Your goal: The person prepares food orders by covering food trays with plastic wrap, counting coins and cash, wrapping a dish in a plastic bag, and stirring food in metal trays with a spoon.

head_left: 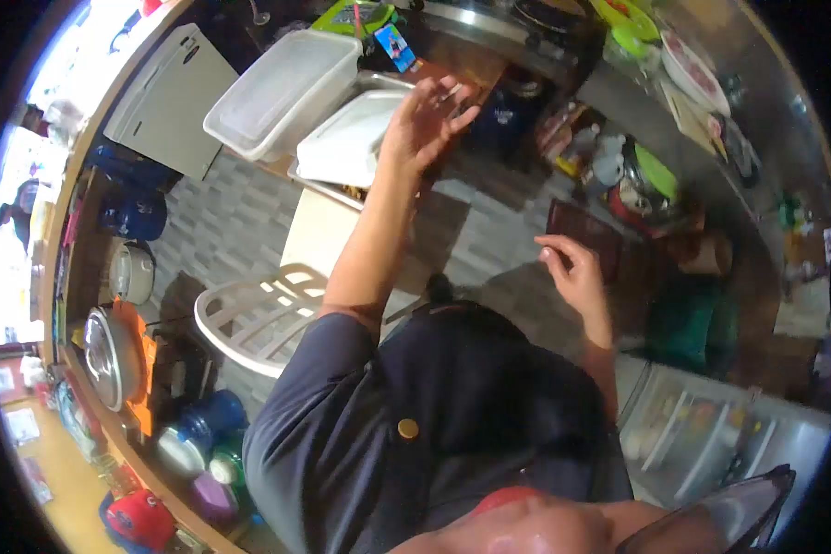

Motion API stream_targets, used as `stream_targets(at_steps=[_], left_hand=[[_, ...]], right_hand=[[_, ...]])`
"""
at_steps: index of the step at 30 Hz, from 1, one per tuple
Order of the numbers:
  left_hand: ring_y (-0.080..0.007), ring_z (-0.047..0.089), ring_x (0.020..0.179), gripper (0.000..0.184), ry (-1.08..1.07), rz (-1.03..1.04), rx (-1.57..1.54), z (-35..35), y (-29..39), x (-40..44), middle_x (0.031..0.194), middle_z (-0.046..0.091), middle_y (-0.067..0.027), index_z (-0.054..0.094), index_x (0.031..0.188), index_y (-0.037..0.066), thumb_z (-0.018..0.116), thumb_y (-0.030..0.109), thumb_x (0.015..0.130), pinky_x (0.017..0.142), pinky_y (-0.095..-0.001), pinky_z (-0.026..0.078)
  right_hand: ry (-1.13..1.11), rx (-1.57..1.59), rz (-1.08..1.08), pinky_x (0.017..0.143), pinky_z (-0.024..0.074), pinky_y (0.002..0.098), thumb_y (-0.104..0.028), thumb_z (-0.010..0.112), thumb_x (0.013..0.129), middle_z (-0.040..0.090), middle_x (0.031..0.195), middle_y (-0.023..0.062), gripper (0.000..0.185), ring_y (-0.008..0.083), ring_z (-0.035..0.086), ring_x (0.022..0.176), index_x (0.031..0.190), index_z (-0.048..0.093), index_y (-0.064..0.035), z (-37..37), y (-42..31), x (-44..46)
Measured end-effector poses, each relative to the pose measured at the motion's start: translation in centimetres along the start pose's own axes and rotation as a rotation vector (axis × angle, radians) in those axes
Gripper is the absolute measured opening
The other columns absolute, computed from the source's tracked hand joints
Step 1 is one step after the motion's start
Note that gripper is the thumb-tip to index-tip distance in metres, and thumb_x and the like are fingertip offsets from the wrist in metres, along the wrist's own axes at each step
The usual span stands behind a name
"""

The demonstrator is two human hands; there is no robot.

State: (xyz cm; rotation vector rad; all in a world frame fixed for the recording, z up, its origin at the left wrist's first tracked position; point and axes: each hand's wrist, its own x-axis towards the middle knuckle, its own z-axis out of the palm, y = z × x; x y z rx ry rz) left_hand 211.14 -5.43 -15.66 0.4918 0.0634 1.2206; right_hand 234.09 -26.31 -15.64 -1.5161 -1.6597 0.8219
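My left hand (425, 125) is raised at the upper middle, its fingers spread and slightly curled, with no object clearly held. Beside it sits a white lidded container (342, 143), and farther left stands a larger translucent white tub (282, 92). Lower on the right, my right hand (577, 277) hangs over the floor with thumb and fingers apart and nothing in them. A dark reddish flat object (582, 240) lies just beyond it.
A white plastic chair (258, 319) stands left of my body. Pots and a blue container (212, 415) line the left shelf. A white appliance (175, 102) stands upper left. Bowls and a cutting board (688, 120) rest on the right counter. A glass-fronted case (711, 434) is lower right.
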Motion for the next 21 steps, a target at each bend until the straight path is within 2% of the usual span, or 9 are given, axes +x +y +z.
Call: stream_targets(at_steps=[2,4,6,7,9,10,13,14,21], left_hand=[[-0.0246,0.054,0.107,0.015,0.044,0.131,0.225,-1.5,1.6,2.5,0.106,0.059,-0.0070,0.057,0.095,0.010,0.057,0.023,0.089,0.093,-0.0505,0.044],[-0.0241,0.055,0.106,0.012,0.066,0.198,0.345,-2.1,2.4,4.5,0.106,0.059,-0.0074,0.056,0.093,0.010,0.056,0.022,0.090,0.092,-0.0506,0.045],[-0.0241,0.056,0.105,0.011,0.089,0.236,0.374,-1.2,3.1,6.7,0.106,0.059,-0.0076,0.056,0.092,0.010,0.056,0.021,0.090,0.092,-0.0511,0.045],[-0.0244,0.056,0.104,0.011,0.111,0.244,0.395,-0.7,3.5,7.5,0.106,0.059,-0.0076,0.056,0.092,0.010,0.056,0.021,0.090,0.092,-0.0512,0.045],[-0.0250,0.056,0.103,0.011,0.163,0.256,0.430,-0.5,4.1,8.6,0.105,0.059,-0.0077,0.056,0.091,0.009,0.055,0.020,0.090,0.092,-0.0515,0.044],[-0.0262,0.057,0.102,0.012,0.174,0.284,0.414,-1.4,4.4,9.5,0.105,0.059,-0.0080,0.056,0.093,0.008,0.055,0.020,0.090,0.092,-0.0509,0.045],[-0.0234,0.059,0.100,0.013,0.311,0.337,0.427,-2.4,5.2,11.4,0.104,0.061,-0.0095,0.057,0.093,0.007,0.056,0.019,0.089,0.083,-0.0426,0.049],[-0.0251,0.058,0.102,0.012,0.291,0.381,0.401,-3.2,5.3,12.0,0.103,0.061,-0.0095,0.057,0.093,0.006,0.056,0.018,0.089,0.085,-0.0466,0.049],[-0.0273,0.055,0.110,0.015,0.383,0.464,0.306,-7.9,4.0,19.5,0.111,0.060,-0.0085,0.058,0.100,0.010,0.056,0.021,0.090,0.093,-0.0495,0.043]], right_hand=[[-0.034,-0.011,-0.061,0.067,0.0492,0.0271,-0.010,0.058,0.089,0.067,0.095,0.0096,0.017,0.0153,0.064,0.078,0.103,0.065,-0.0044,0.2,0.3,5.0],[-0.057,0.091,-0.244,0.068,0.0506,0.0301,-0.009,0.058,0.088,0.066,0.095,0.0112,0.019,0.0204,0.065,0.078,0.106,0.064,-0.0066,1.9,-0.5,9.8],[-0.061,-0.011,-0.484,0.065,0.0497,0.0279,-0.002,0.058,0.085,0.064,0.089,0.0092,0.024,0.0188,0.063,0.074,0.108,0.063,-0.0043,3.4,-4.2,14.3],[-0.057,-0.101,-0.674,0.062,0.0504,0.0310,0.000,0.060,0.082,0.062,0.085,0.0097,0.033,0.0245,0.061,0.070,0.114,0.061,-0.0076,4.2,-5.5,16.5],[-0.032,-0.275,-0.945,0.056,0.0513,0.0350,-0.009,0.062,0.076,0.055,0.077,0.0063,0.047,0.0225,0.060,0.065,0.123,0.055,-0.0169,6.1,-7.0,20.5],[-0.060,-0.356,-1.017,0.053,0.0509,0.0328,-0.011,0.060,0.074,0.052,0.074,0.0050,0.047,0.0206,0.060,0.062,0.121,0.056,-0.0151,6.5,-8.0,22.1],[-0.113,-0.408,-1.125,0.051,0.0503,0.0313,-0.012,0.058,0.075,0.052,0.074,0.0044,0.035,0.0203,0.061,0.061,0.109,0.059,-0.0114,7.8,-7.7,27.6],[-0.140,-0.398,-1.147,0.051,0.0504,0.0306,-0.013,0.057,0.075,0.053,0.074,0.0044,0.018,0.0205,0.061,0.060,0.093,0.058,-0.0099,8.3,-6.9,29.4],[-0.437,-0.139,-1.260,0.052,0.0502,0.0316,-0.013,0.061,0.078,0.052,0.075,0.0031,0.010,0.0201,0.061,0.062,0.087,0.058,-0.0123,6.7,-1.9,40.0]])
